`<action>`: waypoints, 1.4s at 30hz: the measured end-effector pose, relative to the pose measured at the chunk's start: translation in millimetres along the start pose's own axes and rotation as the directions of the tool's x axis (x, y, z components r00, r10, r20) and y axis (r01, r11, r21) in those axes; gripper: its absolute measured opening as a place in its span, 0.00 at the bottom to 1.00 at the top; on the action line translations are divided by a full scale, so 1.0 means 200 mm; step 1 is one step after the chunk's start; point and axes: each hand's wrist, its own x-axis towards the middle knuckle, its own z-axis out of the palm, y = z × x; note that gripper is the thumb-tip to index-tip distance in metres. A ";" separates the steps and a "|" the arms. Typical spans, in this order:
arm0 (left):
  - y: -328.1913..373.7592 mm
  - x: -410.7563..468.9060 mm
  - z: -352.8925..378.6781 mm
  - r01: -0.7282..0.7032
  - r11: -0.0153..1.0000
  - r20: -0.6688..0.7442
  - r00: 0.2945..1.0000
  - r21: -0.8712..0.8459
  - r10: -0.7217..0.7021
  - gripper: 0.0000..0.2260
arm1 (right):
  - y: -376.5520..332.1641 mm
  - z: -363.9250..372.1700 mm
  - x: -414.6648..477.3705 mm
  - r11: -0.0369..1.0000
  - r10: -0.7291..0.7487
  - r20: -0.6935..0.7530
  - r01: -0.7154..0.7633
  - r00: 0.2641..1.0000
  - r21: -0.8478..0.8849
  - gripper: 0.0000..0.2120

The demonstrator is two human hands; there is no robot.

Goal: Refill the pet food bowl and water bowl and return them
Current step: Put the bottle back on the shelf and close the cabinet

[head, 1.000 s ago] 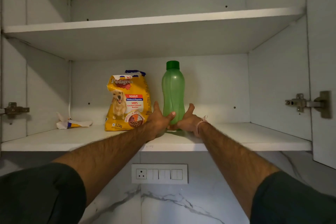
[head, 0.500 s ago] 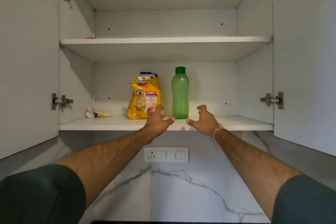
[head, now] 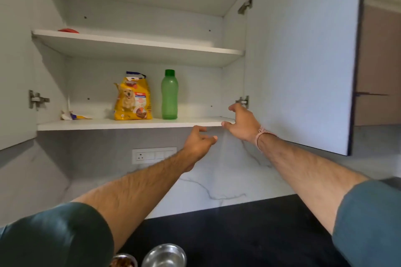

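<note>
A green water bottle (head: 169,95) stands upright on the lower shelf (head: 121,124) of an open wall cabinet, just right of a yellow dog-food bag (head: 132,98). My left hand (head: 198,142) hovers below the shelf edge, fingers apart, holding nothing. My right hand (head: 242,122) is raised at the shelf's right end beside the open right door (head: 303,56), fingers spread and empty. Two steel bowls sit on the black counter at the bottom edge: one with brown kibble (head: 123,261) and a larger one (head: 165,256) whose contents I cannot make out.
A crumpled wrapper (head: 74,116) lies at the shelf's left. A red thing (head: 68,30) sits on the upper shelf. The left door (head: 15,56) also hangs open. A white switch panel (head: 154,155) is set in the marble backsplash above the black counter (head: 249,234).
Both hands let go of the green bottle, left standing on the shelf, and pulled back and to the right. The view backed away and tilted down, showing the counter and bowls.
</note>
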 end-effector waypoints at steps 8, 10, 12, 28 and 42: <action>0.30 -0.30 0.57 -0.014 0.996 0.152 0.988 -0.085 0.027 0.22 | 0.17 -0.58 -0.35 0.960 -0.102 -0.257 0.028 0.961 -0.278 0.17; 0.39 -0.35 0.72 -0.057 0.996 0.162 0.984 -0.074 0.068 0.24 | 0.22 -0.71 -0.41 0.919 -0.158 -0.350 0.008 0.923 -0.395 0.15; 0.47 -0.39 0.87 -0.099 0.993 0.177 0.978 -0.067 0.109 0.26 | 0.29 -0.83 -0.45 0.878 -0.191 -0.442 -0.049 0.877 -0.477 0.17; 0.67 -0.42 1.42 -0.155 0.984 -0.111 0.980 0.090 0.165 0.35 | 0.57 -0.93 -0.46 0.960 0.243 -0.383 -0.165 0.891 0.226 0.13; 0.36 -0.36 0.66 -0.118 0.971 -0.488 0.848 0.206 0.207 0.09 | 0.32 -0.40 -0.32 0.942 -0.183 0.079 0.151 0.980 0.300 0.26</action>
